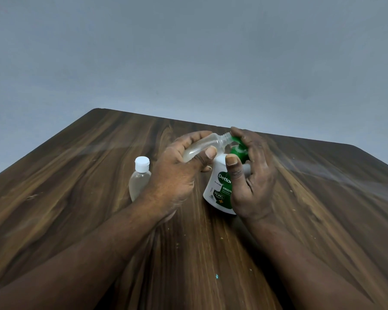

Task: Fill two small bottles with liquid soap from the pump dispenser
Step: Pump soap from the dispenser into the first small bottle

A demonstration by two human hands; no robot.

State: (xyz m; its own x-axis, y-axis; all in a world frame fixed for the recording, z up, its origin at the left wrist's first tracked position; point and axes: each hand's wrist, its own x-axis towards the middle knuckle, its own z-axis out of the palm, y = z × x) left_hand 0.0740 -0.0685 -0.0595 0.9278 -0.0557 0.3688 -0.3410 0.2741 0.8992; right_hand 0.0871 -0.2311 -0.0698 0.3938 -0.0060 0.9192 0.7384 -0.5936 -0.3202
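The light is dim and soft, with a cool grey cast over the wall (188, 52), which darkens toward the upper corners. Pale streaks of sheen cross my desk (76, 186) at mid left and mid right. Only a faint, blurred shadow lies under my left hand (177, 175). The wide lens stretches the desk's edges, and the lower corners go dark and soft.

It looked like a plain indoor room, most likely a home, though little showed which. A dark wood-grain table (76, 198) stood against a plain grey wall (188, 52), with small crumbs (177, 243) scattered on the top. On it stood a household thing: a branded handwash pump dispenser (218, 186).
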